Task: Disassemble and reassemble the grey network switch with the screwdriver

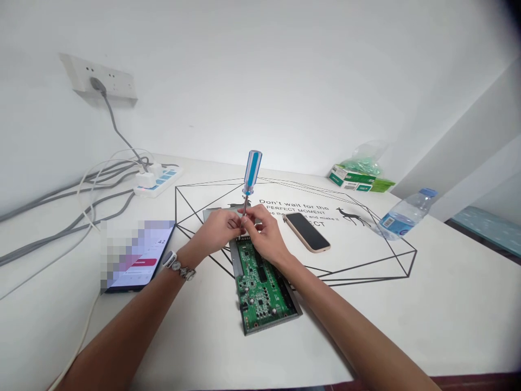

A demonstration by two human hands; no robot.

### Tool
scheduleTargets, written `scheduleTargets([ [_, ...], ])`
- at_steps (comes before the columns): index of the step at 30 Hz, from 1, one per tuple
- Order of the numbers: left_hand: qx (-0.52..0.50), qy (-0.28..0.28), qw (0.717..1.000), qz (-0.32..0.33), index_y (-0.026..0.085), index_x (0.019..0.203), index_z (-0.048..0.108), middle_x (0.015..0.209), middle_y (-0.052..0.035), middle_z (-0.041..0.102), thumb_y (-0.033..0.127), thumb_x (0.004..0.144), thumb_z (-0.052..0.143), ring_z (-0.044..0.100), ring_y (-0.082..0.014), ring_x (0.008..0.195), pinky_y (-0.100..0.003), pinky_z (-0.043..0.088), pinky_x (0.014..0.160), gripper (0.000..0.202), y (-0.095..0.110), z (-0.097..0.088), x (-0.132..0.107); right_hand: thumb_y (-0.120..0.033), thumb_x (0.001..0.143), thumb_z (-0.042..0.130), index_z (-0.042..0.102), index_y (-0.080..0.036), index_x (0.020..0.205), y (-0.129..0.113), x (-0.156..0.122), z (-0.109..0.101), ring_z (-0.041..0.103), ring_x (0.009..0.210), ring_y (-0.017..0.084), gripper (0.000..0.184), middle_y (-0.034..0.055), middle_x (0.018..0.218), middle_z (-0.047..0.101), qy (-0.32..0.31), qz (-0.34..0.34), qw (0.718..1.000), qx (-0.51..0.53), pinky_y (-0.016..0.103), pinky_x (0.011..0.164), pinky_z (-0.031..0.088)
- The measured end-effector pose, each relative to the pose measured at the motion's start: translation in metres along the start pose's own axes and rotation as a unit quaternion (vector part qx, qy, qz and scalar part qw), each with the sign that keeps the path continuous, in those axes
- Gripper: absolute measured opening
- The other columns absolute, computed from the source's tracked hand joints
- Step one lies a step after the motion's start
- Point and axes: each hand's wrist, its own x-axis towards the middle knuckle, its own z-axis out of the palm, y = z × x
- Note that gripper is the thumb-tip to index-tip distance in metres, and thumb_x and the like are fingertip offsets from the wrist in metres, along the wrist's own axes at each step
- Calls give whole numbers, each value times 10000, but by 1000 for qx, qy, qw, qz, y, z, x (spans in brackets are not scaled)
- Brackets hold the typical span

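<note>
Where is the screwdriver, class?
Just left of centre in the head view, the screwdriver stands between the left hand and right hand, at the far end of the circuit board.

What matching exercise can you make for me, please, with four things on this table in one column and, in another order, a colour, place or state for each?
Column one
1. screwdriver
2. circuit board
3. plastic bottle
4. power strip

Column two
A. transparent, with a blue cap
B. white and blue, at the left of the picture
C. held with its blue-striped handle upward
D. mostly green, carrying many small components

Right pairs: 1-C, 2-D, 3-A, 4-B.
</note>
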Motion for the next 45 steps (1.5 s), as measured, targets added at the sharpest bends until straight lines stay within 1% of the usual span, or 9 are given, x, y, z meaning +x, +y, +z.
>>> scheduleTargets([
  [8, -4, -28, 1000, 9, 165, 757, 709, 709, -26, 705, 339, 776, 643, 665, -209, 734, -271, 491, 615, 187, 3, 0, -1, -357, 937, 599, 668, -231, 929, 2, 3, -1, 562, 783, 168, 144, 33, 936, 611, 25, 10, 999, 20, 294, 623, 465],
  [13, 67, 31, 997, 0, 169, 782, 696, 731, -27, 716, 328, 733, 688, 660, -197, 710, -257, 465, 600, 166, 9, 0, -3, -406, 916, 631, 619, -221, 884, 3, 5, 2, 517, 726, 155, 188, 18, 862, 581, 35, 27, 999, 25, 287, 611, 446],
  [16, 72, 39, 997, 5, 169, 744, 690, 706, -27, 706, 343, 762, 677, 652, -192, 685, -259, 455, 590, 176, 11, -1, -4, -432, 904, 641, 587, -225, 867, 3, 6, 3, 506, 710, 157, 218, 13, 827, 569, 37, 35, 998, 30, 286, 603, 449],
  [21, 41, 21, 999, 10, 164, 748, 719, 702, -23, 709, 375, 784, 673, 656, -197, 696, -265, 473, 609, 219, 11, -2, -4, -433, 895, 650, 580, -223, 894, 1, 7, 3, 504, 716, 154, 221, 10, 836, 562, 31, 36, 998, 29, 277, 599, 465],
  [27, -1, 1, 1000, 2, 160, 735, 736, 668, -31, 700, 360, 764, 683, 659, -214, 702, -283, 504, 631, 209, 9, -3, -2, -388, 961, 556, 682, -249, 1133, -4, 8, -5, 576, 866, 177, 254, 60, 1047, 577, -12, 10, 999, 29, 283, 632, 510],
  [32, -26, -29, 999, -4, 166, 749, 734, 738, -48, 729, 350, 766, 662, 681, -234, 758, -299, 526, 663, 198, 6, -4, -1, -414, 957, 571, 721, -247, 1047, -1, 9, -7, 603, 858, 187, 242, 65, 1037, 608, -10, 11, 999, 37, 309, 650, 531],
  [38, -15, -55, 998, 10, 163, 809, 714, 747, -37, 718, 319, 795, 618, 676, -218, 753, -293, 515, 674, 184, 8, -6, -2, -413, 932, 612, 685, -237, 901, -1, 9, -5, 576, 766, 171, 192, 45, 959, 605, 11, 9, 999, 38, 318, 655, 517],
  [41, 1, -29, 999, 16, 163, 879, 703, 810, -35, 727, 348, 793, 648, 669, -205, 770, -279, 502, 669, 211, 12, -4, -4, -396, 929, 617, 674, -232, 875, -4, 10, -5, 555, 756, 169, 182, 33, 895, 591, 21, -1, 1000, 19, 304, 640, 484],
  [45, 42, 30, 999, 6, 161, 822, 690, 761, -31, 711, 372, 756, 707, 646, -192, 717, -266, 470, 613, 222, 13, 0, -3, -393, 900, 653, 643, -222, 808, -6, 12, -4, 515, 704, 156, 195, 13, 822, 572, 44, 2, 999, 17, 294, 623, 450],
])
